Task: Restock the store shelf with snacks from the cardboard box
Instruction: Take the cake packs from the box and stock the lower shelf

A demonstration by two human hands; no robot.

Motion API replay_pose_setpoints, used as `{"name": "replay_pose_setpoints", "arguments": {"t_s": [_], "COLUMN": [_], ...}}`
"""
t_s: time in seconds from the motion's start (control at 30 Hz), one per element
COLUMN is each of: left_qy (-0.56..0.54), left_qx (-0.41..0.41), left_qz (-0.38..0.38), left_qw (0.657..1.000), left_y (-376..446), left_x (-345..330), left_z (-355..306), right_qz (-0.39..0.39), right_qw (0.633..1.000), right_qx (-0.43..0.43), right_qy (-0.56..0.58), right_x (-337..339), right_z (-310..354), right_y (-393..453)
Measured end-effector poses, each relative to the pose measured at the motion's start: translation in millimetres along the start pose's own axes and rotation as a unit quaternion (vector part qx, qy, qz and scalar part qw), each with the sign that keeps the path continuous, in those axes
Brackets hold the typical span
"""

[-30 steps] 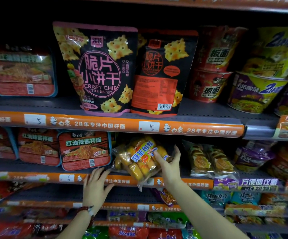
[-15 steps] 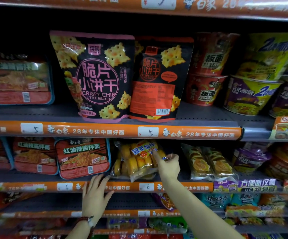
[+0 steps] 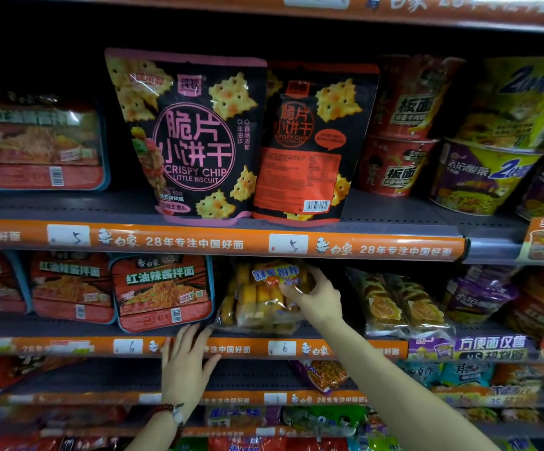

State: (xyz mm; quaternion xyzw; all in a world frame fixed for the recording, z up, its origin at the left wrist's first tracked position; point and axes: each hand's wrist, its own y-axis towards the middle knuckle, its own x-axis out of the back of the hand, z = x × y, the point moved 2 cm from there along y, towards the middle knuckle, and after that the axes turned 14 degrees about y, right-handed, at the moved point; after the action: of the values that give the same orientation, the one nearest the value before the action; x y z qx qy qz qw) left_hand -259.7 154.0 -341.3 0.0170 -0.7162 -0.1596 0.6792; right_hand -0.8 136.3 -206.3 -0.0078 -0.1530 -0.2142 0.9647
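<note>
A clear bag of yellow snack cakes (image 3: pixel 257 297) with a blue and yellow label stands on the second shelf (image 3: pixel 69 327), between a red noodle tray (image 3: pixel 163 291) and bags of round pastries (image 3: pixel 397 304). My right hand (image 3: pixel 316 296) grips the bag's upper right side, reaching in under the shelf above. My left hand (image 3: pixel 184 366) rests with fingers spread on the orange price rail (image 3: pixel 248 348) just below and left of the bag. The cardboard box is out of view.
The shelf above holds two black Crispy Chip biscuit bags (image 3: pixel 192 138), a red noodle tray (image 3: pixel 41 141) at left and noodle cups (image 3: pixel 397 164) at right. Lower shelves carry several mixed snack packets (image 3: pixel 326 375). A bare stretch of lower shelf (image 3: pixel 117 372) lies left of my left hand.
My right hand has pushed the snack cake bag deeper onto the second shelf and set it more upright. My left hand stays on the price rail. The view has tilted slightly upward.
</note>
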Motion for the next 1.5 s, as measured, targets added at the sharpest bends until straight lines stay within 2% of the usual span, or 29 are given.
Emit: {"name": "replay_pose_setpoints", "arguments": {"t_s": [0.17, 0.3, 0.43, 0.53, 0.63, 0.7, 0.77, 0.87, 1.0, 1.2, 1.37, 1.5], "left_qy": [-0.011, -0.004, -0.011, -0.066, -0.239, -0.334, -0.418, -0.493, -0.546, -0.547, -0.544, -0.566], "left_qx": [-0.005, -0.003, -0.007, 0.017, 0.085, 0.085, 0.064, 0.071, 0.1, 0.128, 0.115, 0.122], "left_qz": [-0.012, -0.016, -0.022, -0.02, -0.044, -0.056, 0.006, 0.11, 0.113, 0.107, 0.125, 0.137], "left_qw": [1.0, 1.0, 1.0, 0.997, 0.966, 0.937, 0.906, 0.86, 0.824, 0.821, 0.822, 0.803], "left_y": [1.4, 2.7, 2.5, 4.6, 8.3, 12.7, 21.6, 34.1, 43.9, 48.3, 53.5, 59.9], "left_x": [-0.4, -2.3, -1.4, 16.7, 54.9, 81.5, 97.7, 103.8, 97.8, 86.2, 79.7, 79.0], "left_z": [-1.4, -1.0, -1.7, -3.9, -8.5, -14.2, -23.5, -38.5, -47.6, -60.7, -96.2, -131.3], "right_qz": [-0.034, -0.01, 0.061, 0.053, 0.064, 0.096, 0.109, 0.111, 0.11, 0.056, 0.017, -0.008], "right_qw": [0.994, 0.99, 0.996, 0.981, 0.946, 0.924, 0.907, 0.903, 0.921, 0.942, 0.95, 0.949], "right_qx": [-0.071, -0.058, -0.061, -0.088, -0.153, -0.19, -0.199, -0.188, -0.16, -0.121, -0.125, -0.141], "right_qy": [-0.081, -0.13, 0.009, 0.166, 0.28, 0.319, 0.355, 0.37, 0.337, 0.308, 0.287, 0.28], "right_x": [-33.2, -39.3, -24.8, -13.0, -9.9, -15.6, -21.1, -24.1, -23.5, -17.9, 21.4, 54.8], "right_z": [22.7, 18.0, 5.2, -5.5, -26.3, -37.6, -39.4, -35.2, -36.5, -41.7, -42.0, -44.0], "right_y": [3.7, 3.7, 8.7, 9.8, 0.3, -6.8, -8.6, -9.2, -15.0, -21.4, -16.2, 6.9]}}
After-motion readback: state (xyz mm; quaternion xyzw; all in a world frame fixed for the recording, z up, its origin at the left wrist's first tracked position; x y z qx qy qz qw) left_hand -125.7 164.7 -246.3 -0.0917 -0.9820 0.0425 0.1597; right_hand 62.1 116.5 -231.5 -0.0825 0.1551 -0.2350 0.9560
